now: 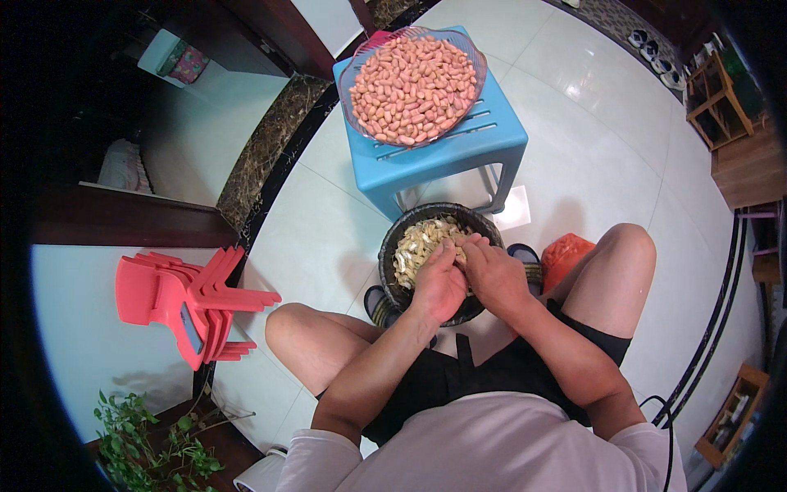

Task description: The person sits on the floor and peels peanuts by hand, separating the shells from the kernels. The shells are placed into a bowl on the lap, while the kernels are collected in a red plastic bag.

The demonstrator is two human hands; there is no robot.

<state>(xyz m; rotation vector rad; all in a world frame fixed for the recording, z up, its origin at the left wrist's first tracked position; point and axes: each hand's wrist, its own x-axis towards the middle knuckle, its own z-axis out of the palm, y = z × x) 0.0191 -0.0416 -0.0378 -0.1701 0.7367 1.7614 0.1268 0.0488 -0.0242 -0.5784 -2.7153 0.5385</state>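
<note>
My left hand (441,280) and my right hand (497,277) meet over a round black basket (393,292) between my feet. Their thumbs and fingertips come together around a small tan thing, apparently a peanut pod (460,254), mostly hidden by the fingers. Below them, tan peanut shells (421,243) lie heaped in the basket, partly covered by my hands. Beyond it, a clear ribbed bowl (478,61) full of shelled pink peanuts (415,89) rests on a blue plastic stool (418,169).
A red plastic bag (562,255) lies beside my right foot. Stacked red plastic chairs (166,289) stand at left, with a flat dark object (191,327) on them. A leafy plant (135,436) is at lower left. Black cables (707,344) run along the right.
</note>
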